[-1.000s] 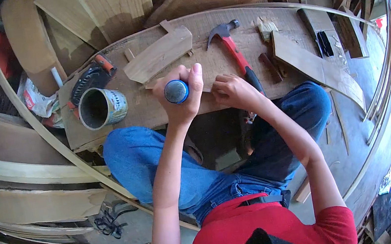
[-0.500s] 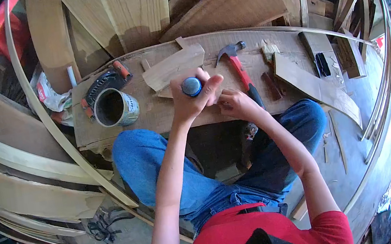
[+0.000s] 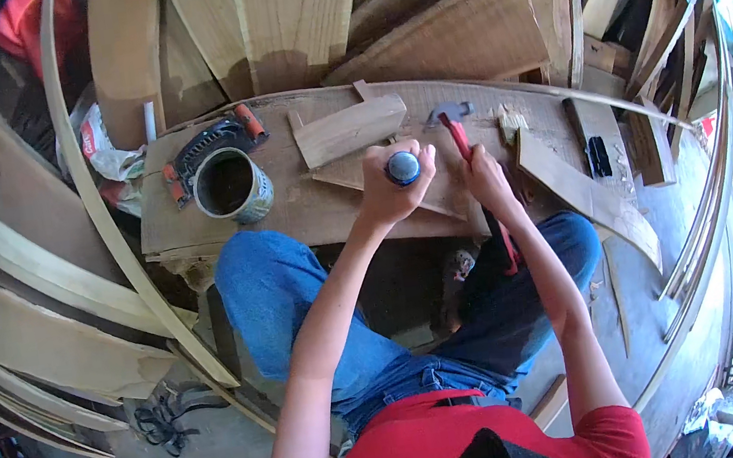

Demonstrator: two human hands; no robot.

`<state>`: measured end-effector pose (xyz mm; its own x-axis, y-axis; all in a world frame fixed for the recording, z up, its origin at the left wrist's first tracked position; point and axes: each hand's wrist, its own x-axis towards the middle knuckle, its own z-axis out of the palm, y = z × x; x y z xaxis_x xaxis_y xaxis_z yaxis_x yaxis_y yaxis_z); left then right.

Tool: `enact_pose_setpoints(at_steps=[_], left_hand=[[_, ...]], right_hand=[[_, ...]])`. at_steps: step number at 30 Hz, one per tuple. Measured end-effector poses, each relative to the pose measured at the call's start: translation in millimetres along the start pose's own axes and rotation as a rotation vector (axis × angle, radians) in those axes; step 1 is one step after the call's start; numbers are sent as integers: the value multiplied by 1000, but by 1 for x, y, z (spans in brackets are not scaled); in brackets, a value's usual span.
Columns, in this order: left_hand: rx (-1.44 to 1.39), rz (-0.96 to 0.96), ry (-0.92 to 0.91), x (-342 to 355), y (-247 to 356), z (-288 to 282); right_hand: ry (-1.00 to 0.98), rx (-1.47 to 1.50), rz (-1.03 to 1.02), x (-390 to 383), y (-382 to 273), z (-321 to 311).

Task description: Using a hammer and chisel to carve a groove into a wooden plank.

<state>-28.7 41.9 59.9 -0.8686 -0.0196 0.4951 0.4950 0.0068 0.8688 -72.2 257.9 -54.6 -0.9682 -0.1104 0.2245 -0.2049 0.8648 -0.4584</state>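
In my left hand (image 3: 383, 194) is a blue-handled tool (image 3: 403, 168), upright, its round grey end facing up. The fingers wrap round it, and its lower end is hidden. To the right, my right hand (image 3: 487, 176) is closed round the red-and-black handle of a claw hammer (image 3: 456, 136). The hammer's metal head points away from me over the workboard (image 3: 290, 221), and the handle's end shows below my wrist. A pale block of wood (image 3: 353, 130) lies just beyond my left hand, with a thin strip of wood (image 3: 440, 207) beneath the hands.
On the left stand an open can (image 3: 264, 192) and an orange-and-black tool (image 3: 214, 144). Right of the hammer are a brush (image 3: 512, 121), a curved board (image 3: 581, 185) and a small black object (image 3: 598, 157). Planks (image 3: 443, 40) lean behind; long strips (image 3: 126, 253) flank me.
My right hand has taken up the hammer from the board by its handle. My left hand keeps the blue-handled tool, and the whole view has shifted slightly.
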Motion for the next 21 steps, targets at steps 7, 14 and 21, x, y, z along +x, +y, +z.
enact_pose_setpoints(at_steps=[7,14,21], left_hand=[[98,76,-29,-6,8,-14],[-63,126,-65,-1,1,7],[-93,171,-33,0,0,8]], right_hand=[[-127,850,288,-28,-119,-138],[-129,778,57,-80,-192,-223],[14,578,178,-109,-214,-235]])
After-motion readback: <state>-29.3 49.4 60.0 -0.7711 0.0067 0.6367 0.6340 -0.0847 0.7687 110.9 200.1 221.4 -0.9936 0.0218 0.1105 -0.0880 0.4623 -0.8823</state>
